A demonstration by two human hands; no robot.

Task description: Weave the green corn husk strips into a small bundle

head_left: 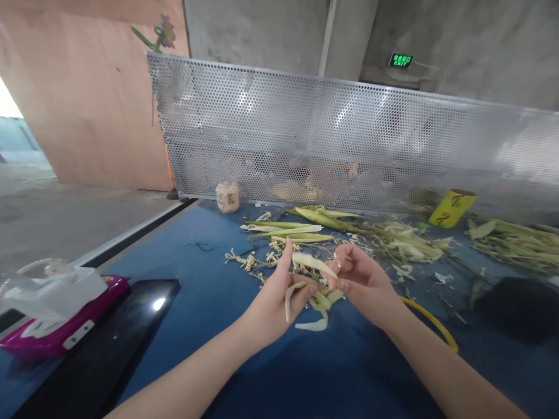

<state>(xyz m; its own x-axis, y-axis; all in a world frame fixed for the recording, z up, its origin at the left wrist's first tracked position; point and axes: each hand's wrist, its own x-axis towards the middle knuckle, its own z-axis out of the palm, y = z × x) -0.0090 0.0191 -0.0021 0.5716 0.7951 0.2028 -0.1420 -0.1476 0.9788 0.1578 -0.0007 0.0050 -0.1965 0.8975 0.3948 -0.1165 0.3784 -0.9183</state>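
Note:
Near the middle of the blue table [187, 337], my left hand [275, 302] is closed on pale green husk strips [322, 301], which look like corn husk and hang below the fingers with curled ends. My right hand [367, 288] pinches the tip of another pale husk strip [312, 262] that spans the gap between the hands. Just beyond the fingers lie small knotted husk pieces [247, 260] and longer green husk leaves [286, 228].
A perforated metal screen [271, 128] borders the table's back. Along it stand a wrapped roll [227, 196] and a yellow tube [452, 208]. Husk piles [515, 244] lie right, near a dark round object [517, 308] and yellow hoop [432, 320]. A magenta device [56, 340] and black panel [109, 331] are left.

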